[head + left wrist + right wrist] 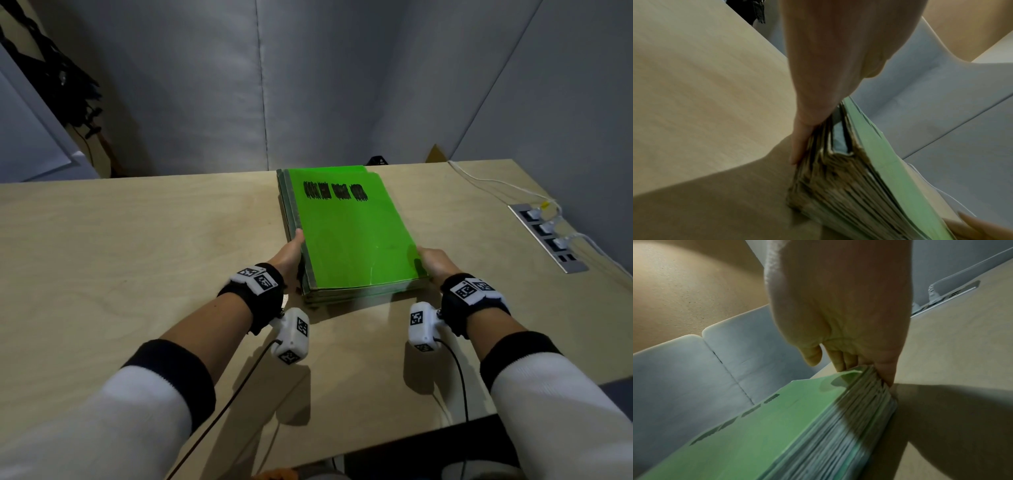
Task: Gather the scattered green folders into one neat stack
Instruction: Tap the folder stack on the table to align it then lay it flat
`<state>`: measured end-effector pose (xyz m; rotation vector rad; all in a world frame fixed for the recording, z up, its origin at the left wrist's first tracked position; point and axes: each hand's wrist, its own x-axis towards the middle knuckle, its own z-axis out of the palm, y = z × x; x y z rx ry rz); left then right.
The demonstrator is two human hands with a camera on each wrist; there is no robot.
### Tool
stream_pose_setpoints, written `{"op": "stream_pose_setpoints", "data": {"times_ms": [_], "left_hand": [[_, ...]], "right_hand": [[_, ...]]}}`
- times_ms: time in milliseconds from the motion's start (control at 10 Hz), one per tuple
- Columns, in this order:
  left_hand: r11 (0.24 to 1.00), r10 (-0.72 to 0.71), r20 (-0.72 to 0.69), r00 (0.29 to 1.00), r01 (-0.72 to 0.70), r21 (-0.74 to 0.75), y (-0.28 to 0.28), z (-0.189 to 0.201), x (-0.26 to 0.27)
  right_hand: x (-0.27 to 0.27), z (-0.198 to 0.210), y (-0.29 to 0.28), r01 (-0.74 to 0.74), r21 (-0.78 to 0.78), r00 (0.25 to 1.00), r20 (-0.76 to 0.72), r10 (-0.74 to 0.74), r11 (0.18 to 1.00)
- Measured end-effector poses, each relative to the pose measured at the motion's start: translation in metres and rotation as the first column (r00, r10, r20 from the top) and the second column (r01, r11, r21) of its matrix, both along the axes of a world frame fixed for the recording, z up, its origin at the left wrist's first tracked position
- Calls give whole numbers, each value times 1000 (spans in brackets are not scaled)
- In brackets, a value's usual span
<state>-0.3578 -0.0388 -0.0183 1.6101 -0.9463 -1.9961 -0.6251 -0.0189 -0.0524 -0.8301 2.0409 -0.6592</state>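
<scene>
A stack of green folders (349, 233) lies flat on the wooden table (137, 257), the top one bright green with black scribbled marks near its far end. My left hand (291, 253) presses straight fingers against the stack's left spine side near the front corner. In the left wrist view the fingers (803, 142) lie flat along the worn edges of the stack (859, 186). My right hand (435, 262) presses against the right side near the front corner. Its fingers (885, 366) touch the stack's (756, 434) page edges while the thumb (813, 356) hovers free above.
A recessed power strip (548, 236) with white plugs and cables (496, 188) sits at the table's right. Grey partition panels (308, 85) stand behind the table. A small black object (376, 160) and a cardboard corner (436, 154) show past the far edge.
</scene>
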Motion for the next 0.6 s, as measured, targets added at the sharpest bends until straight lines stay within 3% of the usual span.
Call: {"op": "stream_pose_setpoints", "data": {"times_ms": [300, 600], "left_hand": [[999, -25, 48, 999, 26, -26, 0, -4, 2], [997, -56, 182, 982, 64, -42, 2, -4, 17]], "right_hand": [[1, -1, -2, -88, 17, 993, -79, 89, 996], [-1, -7, -2, -84, -43, 982, -173, 75, 996]]}}
